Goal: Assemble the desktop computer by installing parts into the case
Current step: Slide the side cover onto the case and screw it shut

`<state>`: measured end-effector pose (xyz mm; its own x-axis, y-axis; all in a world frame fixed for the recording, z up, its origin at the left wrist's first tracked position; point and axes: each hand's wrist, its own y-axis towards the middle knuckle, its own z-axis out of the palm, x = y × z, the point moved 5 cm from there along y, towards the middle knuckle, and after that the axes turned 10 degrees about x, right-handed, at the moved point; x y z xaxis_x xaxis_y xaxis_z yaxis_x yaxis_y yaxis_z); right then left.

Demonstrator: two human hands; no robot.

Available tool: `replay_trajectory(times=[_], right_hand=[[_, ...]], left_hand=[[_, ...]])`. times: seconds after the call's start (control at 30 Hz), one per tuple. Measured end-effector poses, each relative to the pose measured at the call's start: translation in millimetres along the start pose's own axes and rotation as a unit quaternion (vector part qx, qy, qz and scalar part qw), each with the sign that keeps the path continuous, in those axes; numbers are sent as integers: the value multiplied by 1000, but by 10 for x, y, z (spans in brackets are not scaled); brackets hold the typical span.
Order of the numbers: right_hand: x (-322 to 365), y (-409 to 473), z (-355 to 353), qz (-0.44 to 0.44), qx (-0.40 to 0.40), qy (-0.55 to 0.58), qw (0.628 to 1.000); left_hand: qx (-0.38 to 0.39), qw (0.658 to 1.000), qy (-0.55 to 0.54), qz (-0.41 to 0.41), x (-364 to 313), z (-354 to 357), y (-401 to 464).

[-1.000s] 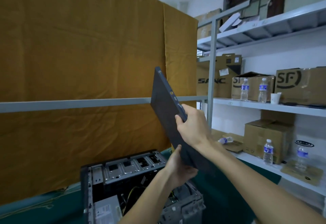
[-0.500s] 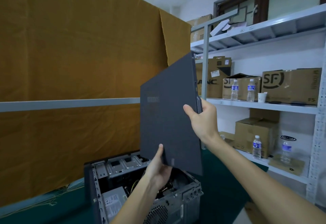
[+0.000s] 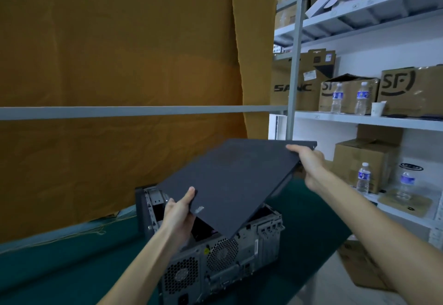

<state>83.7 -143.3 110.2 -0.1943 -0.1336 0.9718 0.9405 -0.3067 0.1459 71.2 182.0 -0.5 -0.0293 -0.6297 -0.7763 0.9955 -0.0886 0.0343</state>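
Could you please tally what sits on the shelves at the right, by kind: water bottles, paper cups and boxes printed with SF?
Water bottles: 4
Paper cups: 1
SF boxes: 2
Total: 7

Matt dark grey side panel [image 3: 236,184] with finely textured face, bare perforated sheet-metal computer case [image 3: 215,264], matt green table covering [image 3: 60,264], coarse mustard cloth curtain [image 3: 119,52], brown cardboard boxes [image 3: 407,88], painted metal shelving [image 3: 294,64]
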Motion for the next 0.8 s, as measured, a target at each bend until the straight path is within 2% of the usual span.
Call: replay_trajectory(times=[0.13,0.17,0.23,0.33,0.4,0.5,0.63,0.7,0.8], right_hand=[[-390,216,-244,70,-5,0,998],[-465,262,-326,74,-29,-23,997],[-602,329,-445,90,-57,-145,984],[-793,316,-322,104,22,-403,909],[-923,278,-185,88,67,-515,850],[-1067,239,-29,54,72,-611,787],[-1197,208,134,40,89,-668,738],[-1230,221,198,40,105,-670,734],[-1310,252,313,63,165,-622,763]], left_hand=[[-11,999,41,-1,-16,-236,-35],[-12,998,60,0,-42,-293,-31],[-10,994,106,2,-124,-385,-18],[-13,986,168,2,-233,-472,15],[-20,983,184,-6,-258,-522,47],[-32,979,201,-19,-295,-588,122],[-51,972,227,-23,-359,-663,223],[-51,966,252,-26,-401,-681,262],[-60,937,342,-22,-482,-704,323]])
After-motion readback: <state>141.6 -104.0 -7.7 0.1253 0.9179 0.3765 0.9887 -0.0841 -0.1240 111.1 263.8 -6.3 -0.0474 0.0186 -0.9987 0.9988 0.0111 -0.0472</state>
